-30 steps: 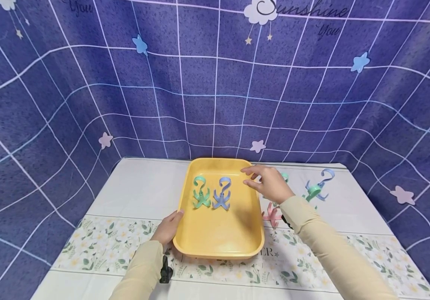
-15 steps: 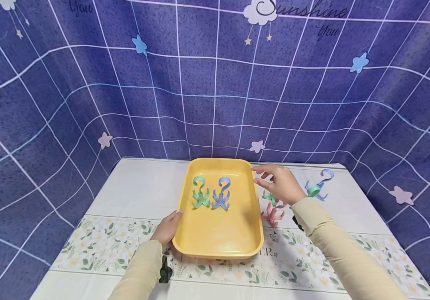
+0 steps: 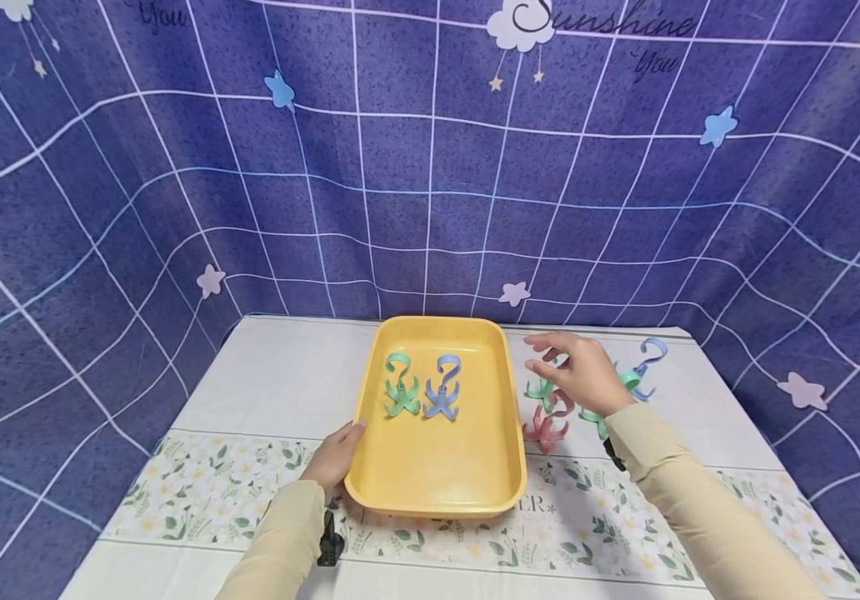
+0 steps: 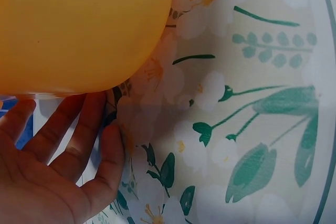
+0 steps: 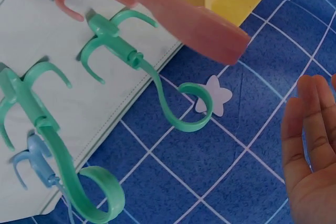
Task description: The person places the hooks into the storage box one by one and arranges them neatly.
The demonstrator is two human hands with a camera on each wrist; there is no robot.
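My sleeves [image 3: 287, 521] are plain beige. The tray [image 3: 437, 467] is solid yellow. Inside the tray I have a green hook [image 3: 402, 398] and a blue hook [image 3: 442, 402]; right of it, a pink hook [image 3: 546, 432], two mint hooks [image 5: 118, 45] and a second blue one [image 3: 651, 358]. Beneath it, the white tablecloth [image 3: 280, 375] carries white flowers and green leaves. Behind it, the violet-blue curtain [image 3: 400, 217] shows pale gridlines and stars [image 3: 278, 88].

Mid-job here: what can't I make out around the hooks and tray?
Head: middle of the rightmost green hook, hidden by the right hand.
Left wrist: much of the tray, cut off by the top and left edges.
Right wrist: end of the blue hook, cut off by the bottom edge.
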